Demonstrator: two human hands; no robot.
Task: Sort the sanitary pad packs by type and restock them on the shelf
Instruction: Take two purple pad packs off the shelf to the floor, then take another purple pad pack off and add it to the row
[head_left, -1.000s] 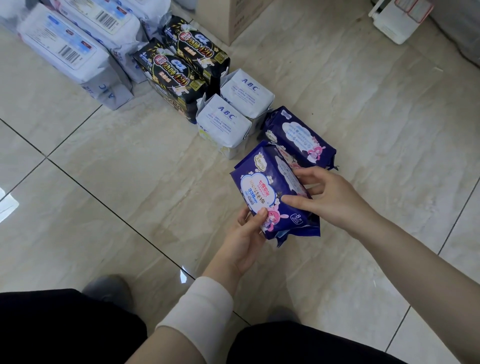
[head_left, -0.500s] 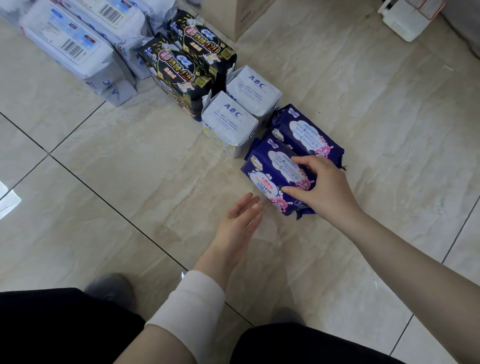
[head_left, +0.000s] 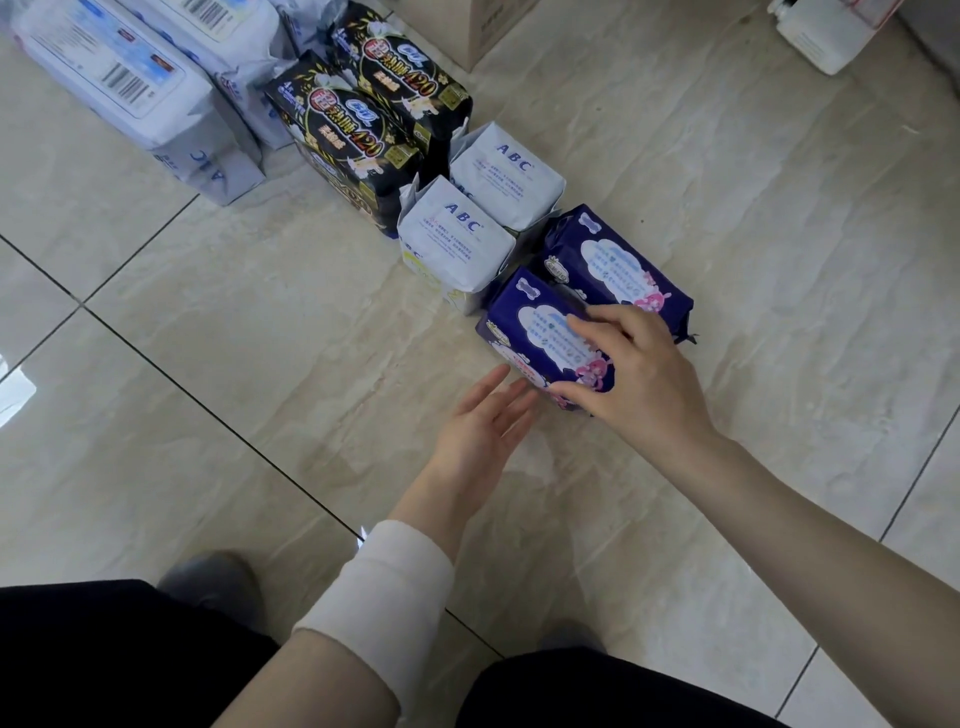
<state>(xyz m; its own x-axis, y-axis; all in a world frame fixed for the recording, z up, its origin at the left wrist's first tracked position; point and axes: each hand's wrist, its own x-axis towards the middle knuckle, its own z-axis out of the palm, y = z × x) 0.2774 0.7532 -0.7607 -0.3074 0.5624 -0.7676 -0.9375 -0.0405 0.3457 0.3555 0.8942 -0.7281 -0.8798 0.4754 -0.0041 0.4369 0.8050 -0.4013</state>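
On the tiled floor (head_left: 208, 364) the packs stand in a row sorted by kind. At far left are the large white packs (head_left: 119, 88), next the black packs (head_left: 363, 130), then the small white packs (head_left: 457, 234). Just short of the row's right end, the left hand (head_left: 478, 426) lies open with its fingers straight. The fingertips sit just beside the near corner of the near purple pack (head_left: 535, 332), though whether they touch it is unclear. That pack rests on the floor, with its long axis running from upper left to lower right, parallel to the far purple pack (head_left: 613, 260) pressed against its far side. The right hand (head_left: 639, 374) is the nearer one and comes in from the right. It grips the near purple pack from above, fingers curled over the top face and thumb at the near end. My guess is that the pack is about to be released, or nudged square with its twin. A second ago both hands held this pack up off the floor. Half a second ago it was down, with the left hand drawn back, and that hand has since moved closer.
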